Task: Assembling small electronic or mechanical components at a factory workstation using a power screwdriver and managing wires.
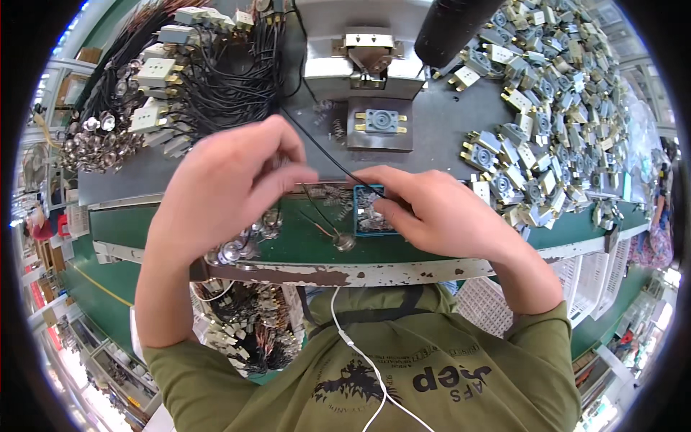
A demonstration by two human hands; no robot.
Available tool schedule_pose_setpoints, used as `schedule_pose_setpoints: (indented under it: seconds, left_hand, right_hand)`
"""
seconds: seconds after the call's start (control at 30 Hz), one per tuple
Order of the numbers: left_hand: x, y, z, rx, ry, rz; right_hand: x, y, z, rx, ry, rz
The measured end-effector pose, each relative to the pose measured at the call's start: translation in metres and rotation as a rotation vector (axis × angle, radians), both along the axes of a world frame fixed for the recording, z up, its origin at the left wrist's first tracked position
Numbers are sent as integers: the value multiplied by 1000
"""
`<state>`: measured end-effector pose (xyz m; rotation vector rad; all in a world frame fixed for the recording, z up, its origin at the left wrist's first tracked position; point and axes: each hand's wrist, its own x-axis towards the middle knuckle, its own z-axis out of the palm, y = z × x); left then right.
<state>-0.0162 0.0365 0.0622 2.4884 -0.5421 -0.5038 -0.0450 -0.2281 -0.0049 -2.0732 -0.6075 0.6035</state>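
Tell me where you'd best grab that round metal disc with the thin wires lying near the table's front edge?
Probably by the rim of the round metal disc, coming straight down from above: it lies flat on the green table, and its thin wires trail back-left, leaving the near side free.

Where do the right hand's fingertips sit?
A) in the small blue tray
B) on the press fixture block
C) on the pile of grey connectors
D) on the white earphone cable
A: the right hand curls its fingertips into the small blue tray of tiny metal parts on the green bench edge.
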Motion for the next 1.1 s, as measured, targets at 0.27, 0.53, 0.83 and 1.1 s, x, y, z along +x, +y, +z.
schedule_pose_setpoints:
  seconds: [0.27, 0.53, 0.83, 1.1]
  left_hand:
    - [44, -37, -40, -179, -510, -294]
    - [64, -67, -71, -84, -539, -352]
    - [64, -64, -77, -108, -601, -396]
    - [59, -69, -73, -96, -531, -343]
  right_hand:
    - [9, -29, -44, -258, -611, -287]
    - [-7, -22, -39, -135, -528, -282]
    - [-21, -16, -49, 89, -372, -310]
    - [-21, -20, -43, 76, -443, -308]
